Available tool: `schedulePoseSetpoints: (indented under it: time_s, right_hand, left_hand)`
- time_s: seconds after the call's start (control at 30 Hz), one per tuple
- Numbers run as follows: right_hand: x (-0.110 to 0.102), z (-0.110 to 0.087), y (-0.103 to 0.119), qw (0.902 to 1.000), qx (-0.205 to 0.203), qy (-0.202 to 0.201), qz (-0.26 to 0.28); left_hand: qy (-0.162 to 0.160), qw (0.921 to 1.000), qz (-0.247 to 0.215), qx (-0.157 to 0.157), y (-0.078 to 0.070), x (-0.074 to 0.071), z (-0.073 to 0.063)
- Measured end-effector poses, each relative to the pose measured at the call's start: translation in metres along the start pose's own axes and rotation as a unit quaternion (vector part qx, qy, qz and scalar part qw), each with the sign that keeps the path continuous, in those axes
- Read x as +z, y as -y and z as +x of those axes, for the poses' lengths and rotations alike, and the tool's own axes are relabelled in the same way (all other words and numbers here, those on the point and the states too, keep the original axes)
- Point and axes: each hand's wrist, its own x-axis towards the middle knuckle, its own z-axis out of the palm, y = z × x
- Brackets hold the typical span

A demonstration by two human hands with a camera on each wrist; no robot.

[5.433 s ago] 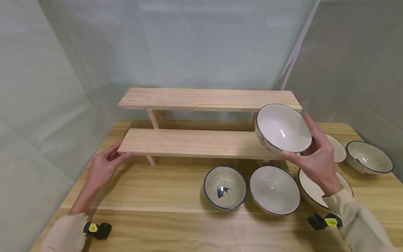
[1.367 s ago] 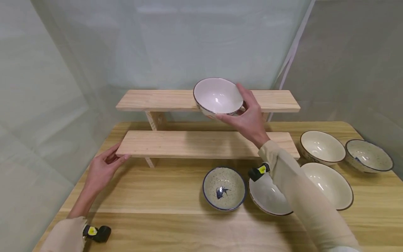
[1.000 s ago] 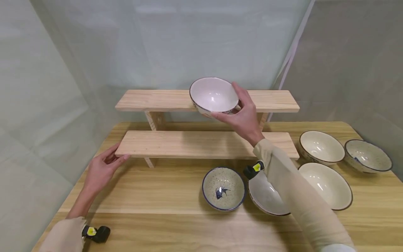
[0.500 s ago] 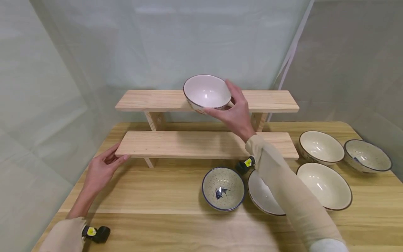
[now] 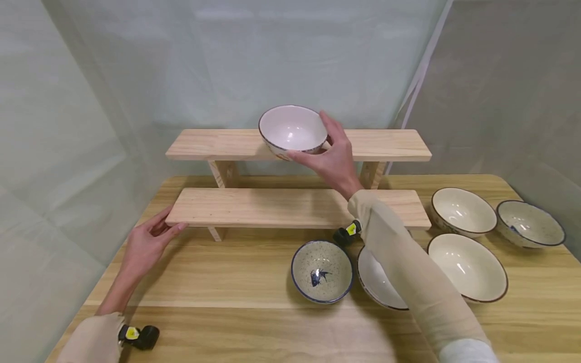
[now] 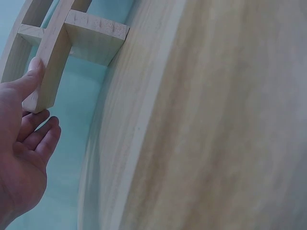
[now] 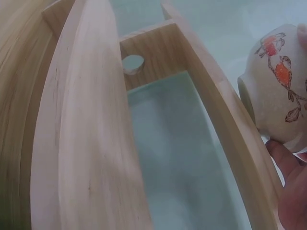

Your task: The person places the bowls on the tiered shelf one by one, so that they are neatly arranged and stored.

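Note:
My right hand (image 5: 333, 156) grips a white bowl (image 5: 292, 128) by its right side, thumb at the near rim. The bowl is tipped slightly toward me and overlaps the upper board (image 5: 218, 143) of a two-tier wooden shelf. In the right wrist view, orange and brown leaf-like painting shows on the bowl's outside (image 7: 278, 81), its foot close to the board. My left hand (image 5: 147, 244) pinches the left end of the shelf's lower board (image 5: 236, 204). The left wrist view has that thumb on one face of the board (image 6: 50, 72) and fingers curled by its end.
On the wooden table (image 5: 204, 287), a speckled bowl with a blue fish (image 5: 322, 272) stands before the shelf. A white bowl (image 5: 379, 282) beside it is partly under my right sleeve. Farther right are two cream bowls (image 5: 469, 267) and another speckled bowl (image 5: 528, 224).
The right hand has carried the white bowl from the shelf's right end leftward and up to the upper board, its motion slowing lately. The left hand keeps its hold on the lower board.

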Motion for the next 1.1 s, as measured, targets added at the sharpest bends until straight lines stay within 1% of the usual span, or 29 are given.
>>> schedulePoseSetpoints:
  time_s: [0.27,0.5,0.67,1.1]
  right_hand:
    - [0.011,0.004,0.004,0.9999,0.007,0.008,0.003]
    - [0.019,0.007,0.007,0.9999,0.012,0.004,0.007]
    - [0.023,0.010,0.008,1.0000,0.008,0.002,-0.005]
    - [0.031,0.013,0.008,0.9998,0.016,0.002,-0.015]
  left_hand:
    - [0.000,1.0000,0.002,-0.003,0.000,-0.002,-0.001]
    - [0.001,1.0000,0.005,-0.003,0.001,-0.001,-0.001]
    - [0.000,0.9999,0.011,-0.003,0.000,-0.002,-0.002]
    - [0.003,0.9999,0.009,-0.008,0.000,-0.003,-0.002]
